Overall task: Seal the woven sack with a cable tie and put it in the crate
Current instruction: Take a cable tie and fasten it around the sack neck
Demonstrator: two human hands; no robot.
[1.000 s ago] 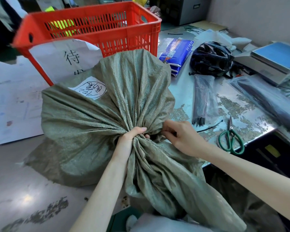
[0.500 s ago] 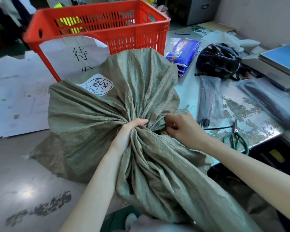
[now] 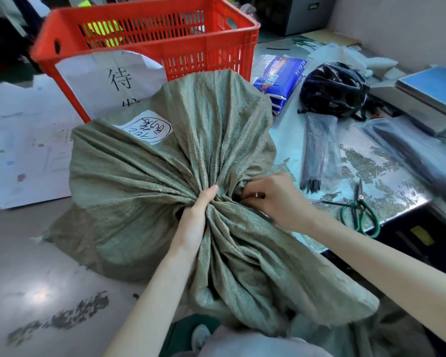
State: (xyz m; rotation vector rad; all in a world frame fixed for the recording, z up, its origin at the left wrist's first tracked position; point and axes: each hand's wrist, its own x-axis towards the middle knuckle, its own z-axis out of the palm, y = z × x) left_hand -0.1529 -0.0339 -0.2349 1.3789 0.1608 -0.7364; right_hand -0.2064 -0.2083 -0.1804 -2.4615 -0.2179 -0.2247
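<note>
A full grey-green woven sack (image 3: 150, 181) with a white handwritten label lies on the metal table (image 3: 31, 256). My left hand (image 3: 196, 217) grips its gathered neck. My right hand (image 3: 273, 199) pinches a black cable tie (image 3: 242, 199) at the right side of the neck; most of the tie is hidden by my fingers and the folds. Behind the sack stands the red slotted crate (image 3: 206, 50) with a paper sign on its front.
Right of the sack lie bags of black cable ties (image 3: 319, 150), green-handled scissors (image 3: 359, 215), a loose black tie (image 3: 327, 202), a black helmet (image 3: 335, 88), blue packets (image 3: 281, 76) and a scale (image 3: 428, 96). White papers (image 3: 23, 150) cover the table's left.
My right hand has curled tighter against the sack's neck, fingers now pinching the tie. The left hand keeps its grip. The view has shifted a little.
</note>
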